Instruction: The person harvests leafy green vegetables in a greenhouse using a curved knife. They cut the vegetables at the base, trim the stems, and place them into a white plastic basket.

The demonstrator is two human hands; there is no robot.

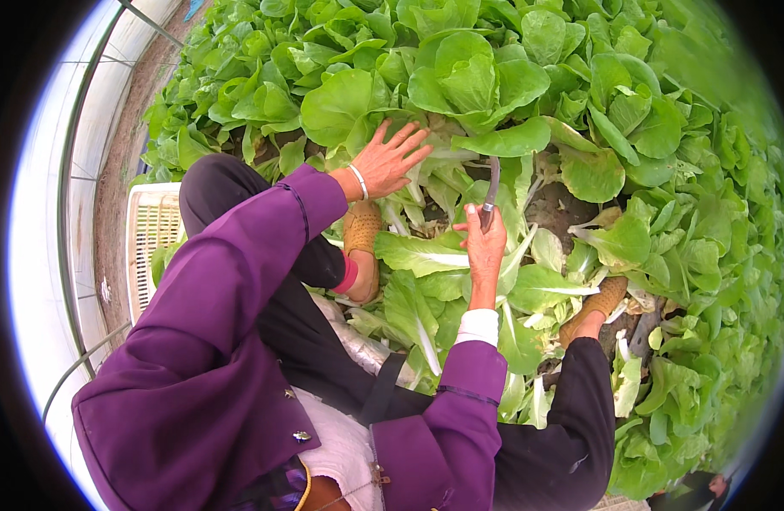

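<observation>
My left hand (pixel 395 156) lies palm down with its fingers apart, against the lower leaves of a leafy green plant (pixel 344 105). I see nothing held in it. My right hand (pixel 484 246) grips the handle of a curved-blade knife (pixel 494 179), perhaps a small sickle. The blade points away from me, and its tip end passes close to the overhanging leaf (pixel 510 137) of a large green head (pixel 465 83). Loose leaves with white stalks (pixel 430 259) are strewn on the soil beneath both hands.
Dense rows of leafy greens (pixel 705 249) spread ahead and to the right. A cream plastic crate (pixel 152 255) with greens in it stands by my left knee. My tan shoes (pixel 363 227) are among cut leaves. Greenhouse film (pixel 53 211) lines the left; part of another person (pixel 692 488) shows bottom right.
</observation>
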